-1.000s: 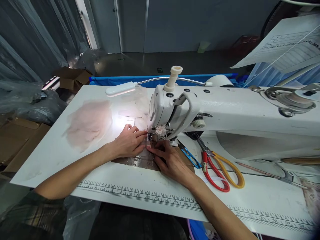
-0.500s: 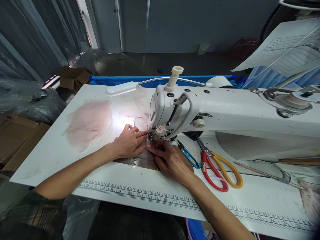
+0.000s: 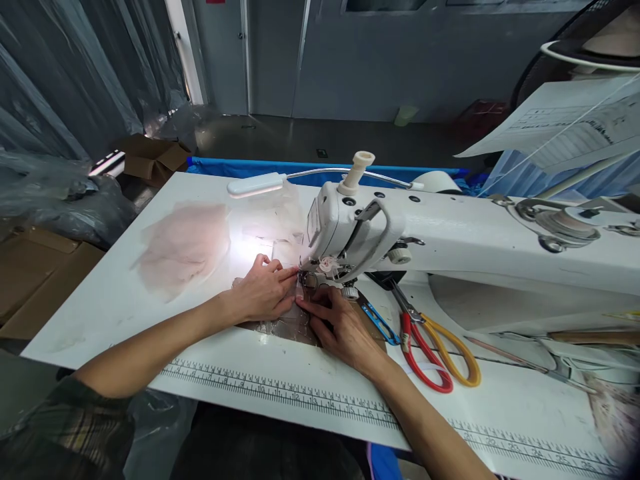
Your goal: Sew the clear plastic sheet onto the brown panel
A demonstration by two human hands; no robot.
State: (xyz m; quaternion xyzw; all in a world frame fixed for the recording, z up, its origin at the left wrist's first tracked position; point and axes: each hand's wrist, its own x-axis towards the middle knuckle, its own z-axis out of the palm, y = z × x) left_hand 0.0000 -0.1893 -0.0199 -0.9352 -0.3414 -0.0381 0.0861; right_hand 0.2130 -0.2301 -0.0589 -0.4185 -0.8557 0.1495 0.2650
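Note:
At the needle of a white sewing machine, a thin, sheer pale fabric lies on the machine bed. My left hand rests flat on it just left of the presser foot, fingers stretched toward the needle. In front of the foot, my right hand touches the fabric's edge with its outstretched index finger; the thumb is apart from it and the other fingers are partly hidden under the machine head. Beneath both hands is a brownish, shiny clear-covered patch. Neither hand visibly grips anything.
Pale pink sheer fabric lies on the left of the white table. Right of my right hand are blue thread snips and red-and-yellow-handled scissors. A lamp lights the bed. A printed ruler runs along the front edge.
The camera view has tilted up slightly, so the scene sits a little lower. Both hands keep nearly the same place on the fabric beside the needle.

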